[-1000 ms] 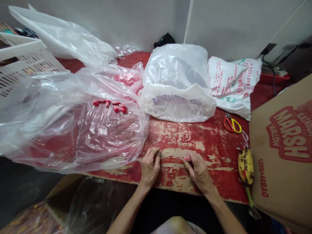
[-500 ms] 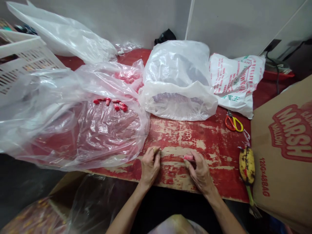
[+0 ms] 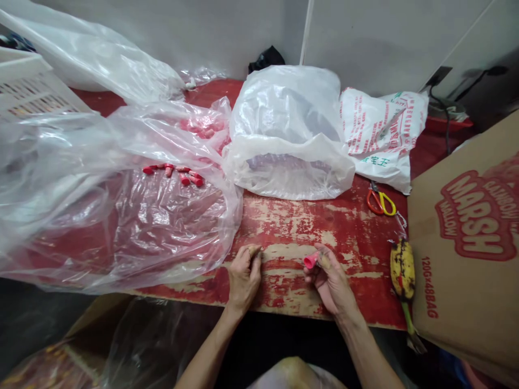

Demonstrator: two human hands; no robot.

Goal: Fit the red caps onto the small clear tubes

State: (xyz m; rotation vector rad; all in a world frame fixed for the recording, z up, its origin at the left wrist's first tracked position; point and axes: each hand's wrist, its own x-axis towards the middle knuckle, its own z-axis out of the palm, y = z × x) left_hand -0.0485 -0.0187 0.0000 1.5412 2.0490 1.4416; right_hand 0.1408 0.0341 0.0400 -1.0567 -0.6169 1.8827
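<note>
Fingertips of our right hand (image 3: 330, 278) pinch a small pink plastic cone-shaped cap (image 3: 311, 261) just above the worn red wooden table (image 3: 300, 227); our left hand (image 3: 243, 273) rests curled shut at the table edge, whether on anything we cannot tell; the cap looks light, stiff and slippery, best gripped around its sides; more red caps (image 3: 174, 172) lie on the clear plastic sheet (image 3: 133, 227).

Both forearms are bare, with no sleeves, watch or bracelet showing behind the fingers (image 3: 249, 258). The left hand (image 3: 242, 278) and right hand (image 3: 331, 281) wear no gloves or rings. Fingertips look grimy.
</note>
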